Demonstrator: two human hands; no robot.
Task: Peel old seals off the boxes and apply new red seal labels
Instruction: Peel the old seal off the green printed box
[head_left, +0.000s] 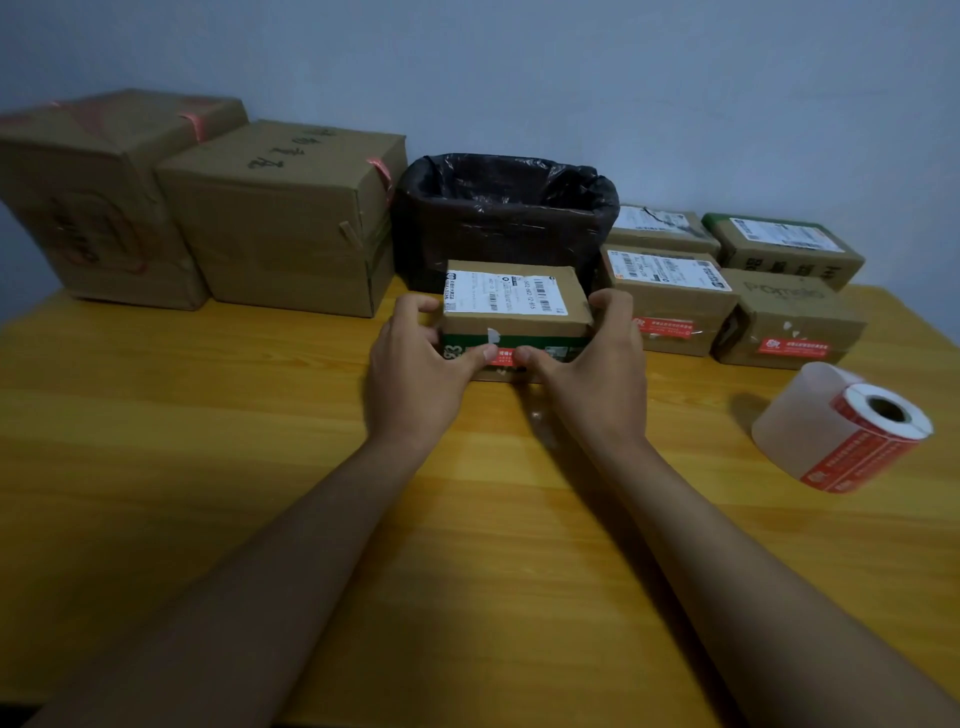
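A small cardboard box (514, 306) with a white shipping label on top and a green band on its front stands at the middle of the table. My left hand (421, 353) grips its left side and my right hand (597, 353) grips its right side. Both thumbs press a red seal label (506, 358) on the box's front face. A white scrap of old seal (492, 335) sticks just above it. A roll of red seal labels (841, 426) lies on the table to the right.
A bin lined with a black bag (506, 218) stands behind the box. Two large cardboard boxes (280, 218) stand at the back left. Several small boxes (670, 301), two with red labels, sit at the back right on the wooden table (260, 467).
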